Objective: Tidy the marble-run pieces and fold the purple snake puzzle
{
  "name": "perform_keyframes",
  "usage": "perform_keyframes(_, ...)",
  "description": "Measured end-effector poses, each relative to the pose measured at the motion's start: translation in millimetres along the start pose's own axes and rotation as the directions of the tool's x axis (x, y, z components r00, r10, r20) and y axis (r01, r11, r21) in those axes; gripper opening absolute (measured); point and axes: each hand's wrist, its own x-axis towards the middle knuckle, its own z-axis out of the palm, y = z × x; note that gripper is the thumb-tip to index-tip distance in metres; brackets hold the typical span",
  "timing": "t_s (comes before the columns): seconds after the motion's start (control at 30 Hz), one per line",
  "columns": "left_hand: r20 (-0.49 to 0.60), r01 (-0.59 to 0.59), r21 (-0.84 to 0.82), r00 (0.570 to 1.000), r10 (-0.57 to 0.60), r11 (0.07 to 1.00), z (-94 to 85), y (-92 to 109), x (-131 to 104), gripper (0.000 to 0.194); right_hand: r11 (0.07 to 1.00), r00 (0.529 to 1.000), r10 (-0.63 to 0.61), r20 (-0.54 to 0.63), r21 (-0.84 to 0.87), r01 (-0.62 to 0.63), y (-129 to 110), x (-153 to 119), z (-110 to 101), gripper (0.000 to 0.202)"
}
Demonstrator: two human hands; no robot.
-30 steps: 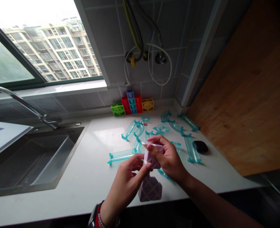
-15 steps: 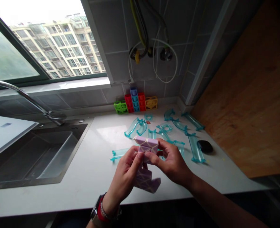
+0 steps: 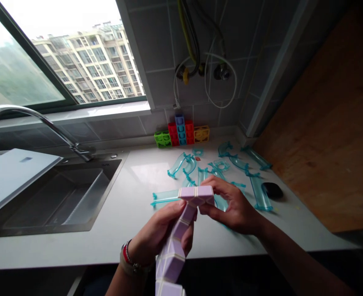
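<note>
A lilac snake puzzle of jointed wedges with pale edges is held between both hands above the counter's front part. My left hand is closed round its middle stretch, thumb on the near side of the upper bend. On the far end of the puzzle, my right hand pinches the wedges between thumb and fingers. From the left hand the chain hangs down toward me, its lower end cut off by the bottom of the picture. Some of the left fingers are hidden behind the wedges.
Clear teal track pieces lie scattered over the white counter, with a black rounded object at right. Coloured blocks stand against the wall. A sink with a faucet is at left, and a wooden panel at right.
The snake puzzle has gone from a folded bunch to a longer chain hanging toward me. My left hand has turned and slid lower; my right hand now grips the upper end. The view shifted slightly left.
</note>
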Motion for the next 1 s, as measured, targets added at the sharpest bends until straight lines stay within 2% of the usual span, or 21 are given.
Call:
perform_keyframes(0.17,0.196,0.087,-0.272,0.980,-0.033,0.958,-3.7,-8.4,8.2,0.046,0.980,0.995,0.050,0.088,0.187,-0.066,6.9,-0.5,-10.1,0.020)
perform_keyframes(0.27,0.342,0.213,-0.342,0.936,-0.090,0.915,-9.4,-11.3,13.3,0.043,0.968,0.989,0.037,0.140,0.239,-0.070,9.6,-0.1,-16.4,0.012)
perform_keyframes(0.4,0.561,0.393,-0.360,0.816,-0.141,0.846,-10.7,-21.4,18.1,0.038,0.923,0.969,0.021,0.244,0.368,-0.113,13.2,-0.7,-25.5,0.015)
perform_keyframes(0.47,0.669,0.464,-0.386,0.736,-0.104,0.798,-4.4,-30.1,20.5,0.034,0.852,0.958,0.021,0.286,0.496,-0.167,19.1,-1.8,-25.9,0.022)
perform_keyframes(0.53,0.727,0.493,-0.432,0.686,-0.032,0.755,4.8,-38.4,22.7,0.032,0.750,0.958,0.041,0.284,0.625,-0.217,26.7,-2.8,-21.9,0.032)
perform_keyframes(0.57,0.727,0.485,-0.459,0.686,0.002,0.744,9.4,-41.3,23.7,0.031,0.705,0.964,0.064,0.256,0.673,-0.226,30.2,-3.0,-18.7,0.037)
perform_keyframes(0.6,0.707,0.463,-0.484,0.707,0.020,0.742,13.4,-42.8,24.7,0.031,0.674,0.972,0.095,0.215,0.705,-0.222,32.9,-3.0,-15.2,0.040)
perform_keyframes(0.7,0.545,0.342,-0.475,0.838,-0.034,0.811,18.9,-38.3,26.9,0.036,0.671,0.977,0.191,0.092,0.714,-0.198,34.6,-1.9,-6.2,0.035)
perform_keyframes(0.77,0.387,0.229,-0.373,0.919,-0.073,0.899,17.1,-29.0,27.5,0.043,0.692,0.969,0.235,0.071,0.688,-0.218,30.9,-0.9,-3.2,0.028)
perform_keyframes(0.8,0.316,0.170,-0.312,0.947,-0.067,0.935,14.7,-23.3,27.3,0.048,0.706,0.965,0.254,0.067,0.669,-0.233,28.2,-0.5,-2.5,0.026)
perform_keyframes(0.87,0.227,0.074,-0.222,0.974,-0.022,0.972,6.8,-11.0,25.4,0.058,0.743,0.955,0.292,0.043,0.619,-0.255,22.1,0.1,-1.9,0.025)
perform_keyframes(0.9,0.217,0.050,-0.197,0.976,-0.006,0.979,1.1,-4.8,23.6,0.063,0.757,0.951,0.308,0.024,0.599,-0.261,19.0,0.5,-1.7,0.026)
perform_keyframes(1.0,0.282,0.059,-0.169,0.959,-0.009,0.984,-21.8,14.0,15.1,0.074,0.734,0.931,0.363,-0.020,0.622,-0.273,11.2,1.6,-1.5,0.026)
